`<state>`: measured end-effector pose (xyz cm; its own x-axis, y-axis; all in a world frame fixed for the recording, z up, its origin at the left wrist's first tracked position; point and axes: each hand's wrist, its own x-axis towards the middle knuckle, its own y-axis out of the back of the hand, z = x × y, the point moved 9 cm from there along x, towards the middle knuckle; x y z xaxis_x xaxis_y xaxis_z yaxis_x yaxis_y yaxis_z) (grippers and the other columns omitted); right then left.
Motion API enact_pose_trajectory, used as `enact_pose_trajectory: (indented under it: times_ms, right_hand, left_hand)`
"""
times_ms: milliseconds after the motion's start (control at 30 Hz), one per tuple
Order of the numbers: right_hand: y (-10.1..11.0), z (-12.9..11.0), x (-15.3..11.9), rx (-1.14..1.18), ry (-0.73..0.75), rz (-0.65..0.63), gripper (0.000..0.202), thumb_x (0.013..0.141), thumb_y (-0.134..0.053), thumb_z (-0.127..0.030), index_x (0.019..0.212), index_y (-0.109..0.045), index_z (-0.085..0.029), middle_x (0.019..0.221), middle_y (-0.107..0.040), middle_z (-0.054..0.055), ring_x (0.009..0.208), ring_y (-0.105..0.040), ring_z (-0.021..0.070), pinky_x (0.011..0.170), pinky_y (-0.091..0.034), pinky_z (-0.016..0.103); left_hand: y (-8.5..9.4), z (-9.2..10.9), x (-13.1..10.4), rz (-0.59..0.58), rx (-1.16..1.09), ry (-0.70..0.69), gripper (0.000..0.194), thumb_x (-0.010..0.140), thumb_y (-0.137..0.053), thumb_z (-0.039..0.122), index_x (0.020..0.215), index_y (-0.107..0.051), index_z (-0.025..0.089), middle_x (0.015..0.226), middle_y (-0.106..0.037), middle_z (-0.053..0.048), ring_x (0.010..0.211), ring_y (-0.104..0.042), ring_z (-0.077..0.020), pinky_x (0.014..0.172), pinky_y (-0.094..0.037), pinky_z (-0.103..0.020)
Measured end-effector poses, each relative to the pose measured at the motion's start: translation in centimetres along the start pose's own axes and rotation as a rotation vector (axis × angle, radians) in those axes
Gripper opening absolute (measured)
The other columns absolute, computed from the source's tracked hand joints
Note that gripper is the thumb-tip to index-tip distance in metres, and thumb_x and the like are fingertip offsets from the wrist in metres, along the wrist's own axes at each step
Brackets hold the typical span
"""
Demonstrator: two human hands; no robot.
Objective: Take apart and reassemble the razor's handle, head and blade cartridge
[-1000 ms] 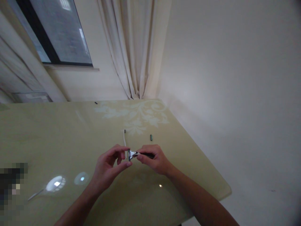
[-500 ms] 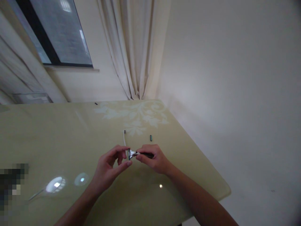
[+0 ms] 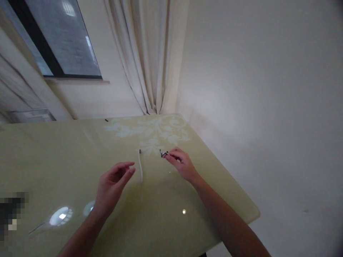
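Note:
My right hand is closed around the handle of a razor, held over the table with its head pointing left. Most of the handle is hidden by the fingers. My left hand holds nothing, its thumb and index finger slightly apart above the tabletop. Just right of those fingertips lies a white toothbrush with a dark head at its far end.
The glossy pale table has a white floral pattern near its far right corner. A small dark piece lies by the back edge. Curtains and a window are behind, and a wall stands to the right.
My right hand has carried the razor forward and right, away from my left hand. My left hand has let go of the razor's head and drawn back left. The small dark-green piece no longer shows.

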<state>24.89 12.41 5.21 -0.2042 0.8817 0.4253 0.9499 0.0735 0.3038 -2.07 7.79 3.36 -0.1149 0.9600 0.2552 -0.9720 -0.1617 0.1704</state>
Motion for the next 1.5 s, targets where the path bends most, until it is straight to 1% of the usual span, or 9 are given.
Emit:
enact_pose_trajectory:
  times_ms: [100,200,500,767,1000,1100,1300,1400,1500]
  right_hand:
    - [3.7,3.4,1.1,-0.146,-0.100,0.130,0.041,0.101,-0.061,-0.052,0.101,-0.084,-0.018,0.088,-0.067,0.006,0.080,-0.061,0.0166,0.074,-0.046,0.028]
    - [5.6,6.2,1.4,-0.313,-0.232,0.141,0.034,0.099,-0.063,-0.042,0.096,-0.084,-0.016,0.085,-0.072,0.007,0.081,-0.064,0.0187,0.077,-0.047,0.030]
    - [5.5,8.2,0.6,-0.620,-0.423,0.169,0.023,0.094,-0.068,-0.032,0.093,-0.083,-0.015,0.087,-0.080,0.011,0.078,-0.072,0.0207,0.072,-0.048,0.028]
    - [5.2,8.6,1.1,-0.756,-0.444,0.181,0.022,0.094,-0.070,-0.033,0.087,-0.083,-0.016,0.090,-0.080,0.013,0.081,-0.071,0.0235,0.071,-0.045,0.030]
    - [5.1,7.4,1.2,-0.800,-0.400,0.210,0.027,0.097,-0.067,-0.037,0.087,-0.079,-0.015,0.092,-0.076,0.013,0.081,-0.066,0.0224,0.071,-0.042,0.029]
    - [3.7,5.8,1.5,-0.594,-0.233,0.216,0.042,0.103,-0.056,-0.046,0.081,-0.075,-0.016,0.083,-0.071,0.010,0.077,-0.062,0.0195,0.072,-0.041,0.029]
    - [-2.2,3.9,1.8,0.272,-0.124,-0.026,0.058,0.096,-0.055,-0.069,0.083,-0.076,-0.017,0.069,-0.063,0.002,0.060,-0.053,0.0133,0.060,-0.041,0.026]
    - [-0.9,4.4,2.0,0.481,-0.199,0.107,0.056,0.091,-0.061,-0.069,0.074,-0.070,-0.017,0.064,-0.059,0.001,0.057,-0.051,0.0126,0.056,-0.040,0.025]
    - [1.9,5.7,1.9,0.531,-0.255,0.335,0.055,0.085,-0.066,-0.070,0.066,-0.062,-0.019,0.059,-0.053,-0.002,0.052,-0.046,0.0115,0.051,-0.035,0.025]
  left_hand:
    - [1.1,-1.7,0.8,0.036,0.205,0.074,0.042,0.084,-0.073,0.060,0.095,-0.074,0.019,0.076,-0.069,-0.002,0.066,-0.060,-0.0179,0.061,-0.045,-0.028]
    - [0.0,-3.1,0.9,-0.072,0.505,0.079,0.046,0.086,-0.065,0.066,0.084,-0.070,0.020,0.066,-0.064,0.000,0.058,-0.055,-0.0188,0.058,-0.040,-0.029]
    - [-4.6,-3.0,-0.4,-0.282,1.045,-0.070,0.048,0.096,-0.053,0.064,0.071,-0.056,0.023,0.076,-0.067,-0.005,0.074,-0.063,-0.0255,0.071,-0.037,-0.033]
    - [-4.6,-3.6,0.1,-0.296,1.033,-0.066,0.038,0.101,-0.043,0.041,0.069,-0.053,0.023,0.072,-0.063,-0.004,0.068,-0.059,-0.0215,0.065,-0.031,-0.031]
    - [-2.7,-2.0,1.1,-0.092,0.590,-0.120,0.042,0.096,-0.049,0.051,0.064,-0.047,0.023,0.059,-0.048,0.002,0.057,-0.044,-0.0165,0.058,-0.030,-0.029]
    - [-4.1,-0.4,0.8,-0.092,0.475,-0.181,0.046,0.097,-0.045,0.056,0.066,-0.046,0.023,0.060,-0.044,0.004,0.057,-0.042,-0.0154,0.057,-0.031,-0.028]
    - [-11.6,2.8,0.7,-0.287,0.419,-0.281,0.046,0.101,-0.047,0.054,0.071,-0.055,0.021,0.067,-0.055,0.002,0.064,-0.051,-0.0152,0.060,-0.039,-0.026]
    - [-14.8,2.5,2.1,-0.390,0.440,-0.290,0.045,0.103,-0.046,0.050,0.076,-0.067,0.020,0.078,-0.066,-0.002,0.074,-0.061,-0.0172,0.071,-0.047,-0.028]
    - [-15.7,0.3,4.6,-0.362,0.519,-0.233,0.034,0.099,-0.053,0.044,0.093,-0.076,0.020,0.093,-0.072,-0.007,0.088,-0.065,-0.0219,0.082,-0.050,-0.033]
